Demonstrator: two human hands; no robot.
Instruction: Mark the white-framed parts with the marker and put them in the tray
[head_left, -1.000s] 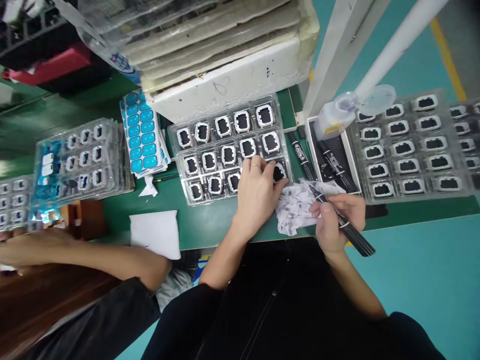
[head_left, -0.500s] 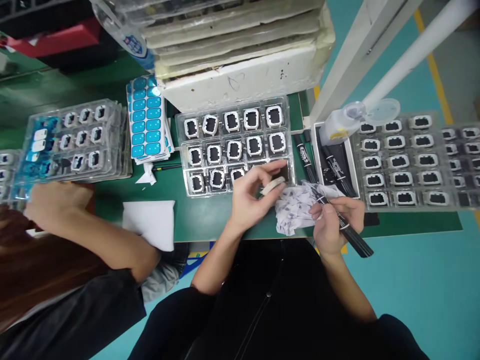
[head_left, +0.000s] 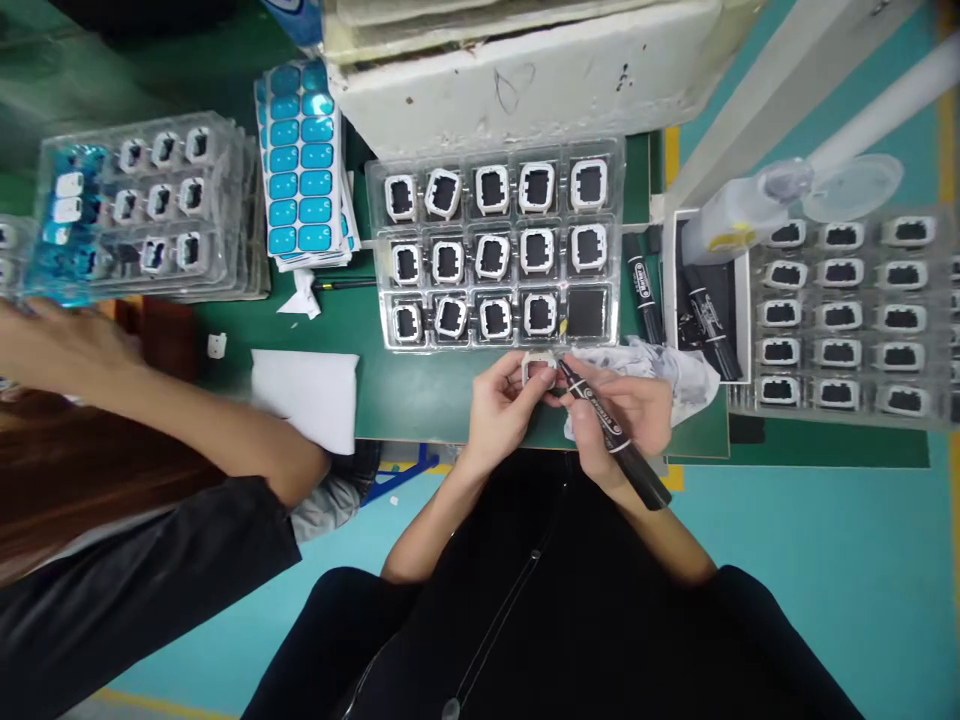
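Green bench (head_left: 420, 395) over teal floor, packed with clear blister trays. Centre tray (head_left: 496, 246): three rows of five pockets, fourteen filled with white frames with dark centres, bottom-right pocket (head_left: 586, 312) bare. Missing frame (head_left: 539, 369) now just below that pocket, off the tray, pinched at its edges by left hand (head_left: 504, 402), fingers curled tight round it. Right hand (head_left: 628, 408) clenched on black marker (head_left: 609, 432) in a writing grip, tip touching or nearly touching the frame's right side; contact itself too small to confirm. Crumpled white wipe (head_left: 660, 365) with dark smudges under and behind the right hand. Two more black markers nearby: one (head_left: 643, 297) lying on the bench beside the tray, one (head_left: 705, 305) in the shallow white box to the right, next to a capped squeeze bottle (head_left: 731, 215). Larger tray (head_left: 840, 310) of like frames further right, all visible pockets filled. Progress, as a judgement: one frame out and under the pen, fourteen in the centre tray; cannot tell from here which of those are already marked, so done/left split unclear. Far left: stacked trays (head_left: 142, 205) with more frames, sheets of blue stickers (head_left: 300, 160), white sheet (head_left: 306, 398) hanging over the bench edge. Co-worker's arm (head_left: 172, 420) reaching across toward the left stack, separate from the marking work.
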